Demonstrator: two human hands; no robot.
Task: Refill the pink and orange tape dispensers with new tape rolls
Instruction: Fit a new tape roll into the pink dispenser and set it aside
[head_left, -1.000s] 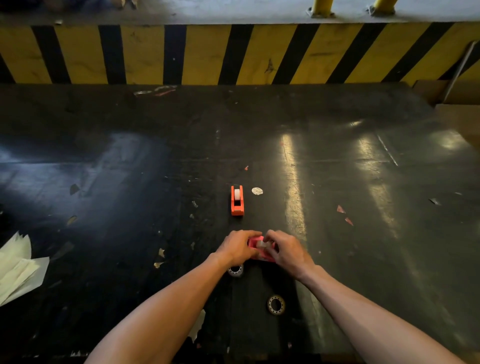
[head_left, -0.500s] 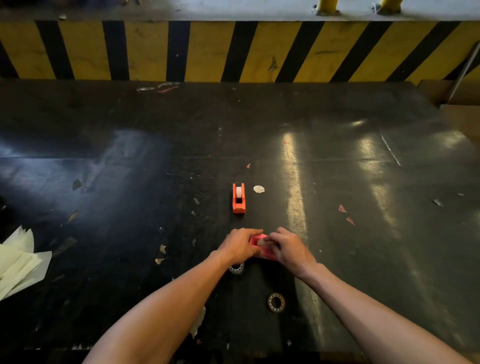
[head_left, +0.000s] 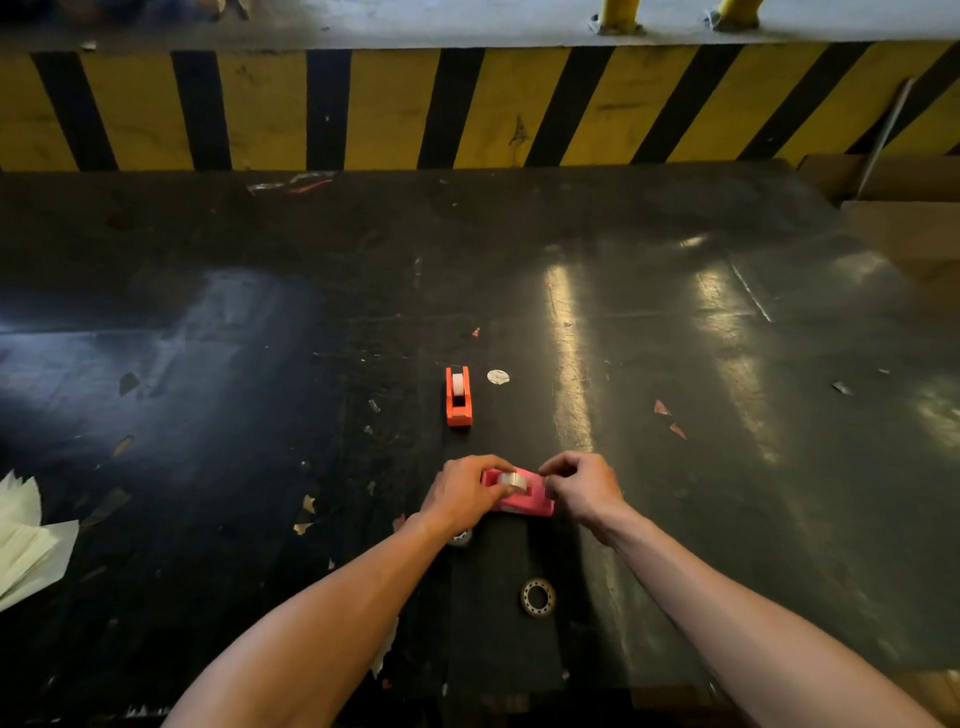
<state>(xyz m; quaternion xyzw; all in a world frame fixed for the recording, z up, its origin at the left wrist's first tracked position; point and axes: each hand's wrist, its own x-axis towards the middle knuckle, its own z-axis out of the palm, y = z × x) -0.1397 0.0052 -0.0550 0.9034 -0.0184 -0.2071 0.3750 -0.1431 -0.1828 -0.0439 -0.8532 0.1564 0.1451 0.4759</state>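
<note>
The pink tape dispenser (head_left: 522, 503) lies on the black table (head_left: 675, 364) between my hands, with a clear tape roll (head_left: 513, 481) seated in it. My left hand (head_left: 462, 493) grips its left end. My right hand (head_left: 583, 488) has its fingers pinched at the dispenser's right end; I cannot see whether they hold a loose tape end. The orange tape dispenser (head_left: 458, 397) stands farther away, apart from both hands, with a white roll in it. A ring-shaped roll core (head_left: 537, 596) lies near me, and another roll (head_left: 461, 538) shows partly under my left wrist.
Pale paper sheets (head_left: 26, 540) lie at the left edge. Small scraps and a white round sticker (head_left: 497, 376) dot the table. A yellow and black striped barrier (head_left: 467, 109) runs along the far side. Cardboard (head_left: 904, 228) sits at the far right.
My right hand has slid to the right off the pink dispenser, which uncovers the clear roll in it. My left hand has stayed on the left end.
</note>
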